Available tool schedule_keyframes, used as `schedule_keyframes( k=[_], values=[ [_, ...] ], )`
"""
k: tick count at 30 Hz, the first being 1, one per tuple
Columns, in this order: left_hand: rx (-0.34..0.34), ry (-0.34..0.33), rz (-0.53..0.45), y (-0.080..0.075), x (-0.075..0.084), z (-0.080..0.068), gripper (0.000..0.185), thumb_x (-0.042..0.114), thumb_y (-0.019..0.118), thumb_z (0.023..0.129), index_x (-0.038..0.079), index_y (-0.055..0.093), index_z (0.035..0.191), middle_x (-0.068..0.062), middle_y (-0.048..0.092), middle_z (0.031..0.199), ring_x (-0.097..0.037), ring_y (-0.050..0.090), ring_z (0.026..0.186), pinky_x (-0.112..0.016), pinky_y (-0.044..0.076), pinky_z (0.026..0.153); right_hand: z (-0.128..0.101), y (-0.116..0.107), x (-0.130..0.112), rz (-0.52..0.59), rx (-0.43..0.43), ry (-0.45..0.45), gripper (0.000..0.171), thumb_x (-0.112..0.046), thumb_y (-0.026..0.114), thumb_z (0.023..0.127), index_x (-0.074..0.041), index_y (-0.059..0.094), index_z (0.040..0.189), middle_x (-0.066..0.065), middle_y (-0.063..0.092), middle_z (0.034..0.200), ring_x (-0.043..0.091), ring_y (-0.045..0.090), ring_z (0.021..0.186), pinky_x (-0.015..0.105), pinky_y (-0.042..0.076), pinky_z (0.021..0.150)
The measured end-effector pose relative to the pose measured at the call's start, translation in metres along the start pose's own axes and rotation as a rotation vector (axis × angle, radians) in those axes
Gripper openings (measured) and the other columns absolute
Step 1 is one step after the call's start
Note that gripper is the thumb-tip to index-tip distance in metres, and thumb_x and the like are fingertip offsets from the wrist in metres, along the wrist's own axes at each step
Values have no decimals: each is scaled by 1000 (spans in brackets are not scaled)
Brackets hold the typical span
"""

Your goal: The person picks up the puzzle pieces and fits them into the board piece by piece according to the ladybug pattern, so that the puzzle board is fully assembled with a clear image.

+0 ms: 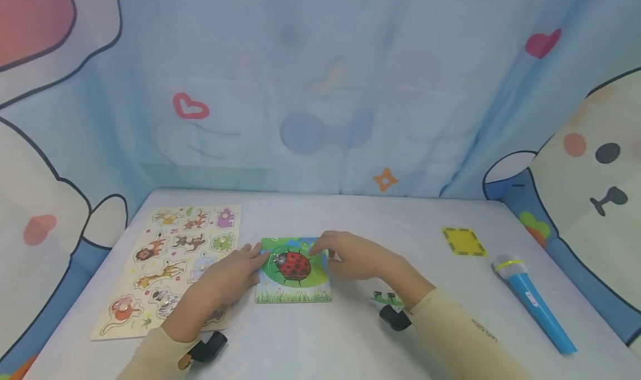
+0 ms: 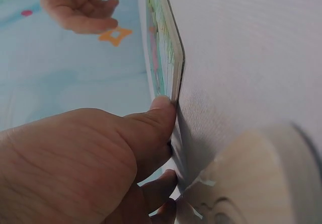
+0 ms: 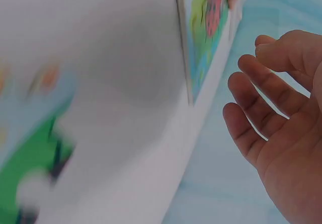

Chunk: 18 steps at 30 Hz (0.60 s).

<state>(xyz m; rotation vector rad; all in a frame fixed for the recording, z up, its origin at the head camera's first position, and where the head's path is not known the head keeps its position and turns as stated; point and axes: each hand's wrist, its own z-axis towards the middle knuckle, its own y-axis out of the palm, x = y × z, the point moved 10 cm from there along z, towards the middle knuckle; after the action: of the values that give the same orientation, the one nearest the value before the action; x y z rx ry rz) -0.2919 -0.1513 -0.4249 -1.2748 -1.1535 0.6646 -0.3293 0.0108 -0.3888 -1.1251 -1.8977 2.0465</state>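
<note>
Starting from the left side of the table (image 1: 350,346): there's a flat wooden animal puzzle board (image 1: 170,266), pale wood with cartoon animal pieces, each with a little peg knob. Next to it the left hand (image 1: 230,277) is stretched forward, palm down, fingers mostly straight, with the thumb tip pressed against the left edge of the ladybug puzzle (image 1: 294,271). The left wrist view shows that thumb right on the thin board edge, not curled round it.

That ladybug puzzle sits flat about mid-table, a small square board with a red spotted bug on green and a strip of grass along the bottom. The right hand (image 1: 350,256) hovers over its upper right corner, fingers loosely bent and spread, holding nothing as far as the right wrist view shows.

Further right: a flat yellow square (image 1: 463,241) with a dashed border, then a blue plastic toy microphone (image 1: 532,301) with a silvery head lying on its side.
</note>
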Motion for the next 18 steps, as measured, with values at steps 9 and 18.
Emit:
schedule_keyframes(
  k=[9, 18],
  values=[
    [6, 10, 1, 1, 1, -1, 53, 17, 60, 98, 6, 44, 147, -15, 31, 156, -38, 25, 143, -54, 27, 113, -46, -16, 45, -9, 53, 123, 35, -5, 56, 93, -13, 63, 126, -3, 62, 121, 13, 57, 100, 34, 52, 83],
    [4, 28, -1, 1, 1, -1, 53, 17, 59, 98, 5, 43, 147, -17, 30, 155, -40, 25, 142, -55, 26, 113, -92, -13, 69, -2, 45, 229, 28, -13, 66, 91, -16, 66, 119, -7, 64, 111, 14, 57, 98, 36, 52, 81]
  ],
)
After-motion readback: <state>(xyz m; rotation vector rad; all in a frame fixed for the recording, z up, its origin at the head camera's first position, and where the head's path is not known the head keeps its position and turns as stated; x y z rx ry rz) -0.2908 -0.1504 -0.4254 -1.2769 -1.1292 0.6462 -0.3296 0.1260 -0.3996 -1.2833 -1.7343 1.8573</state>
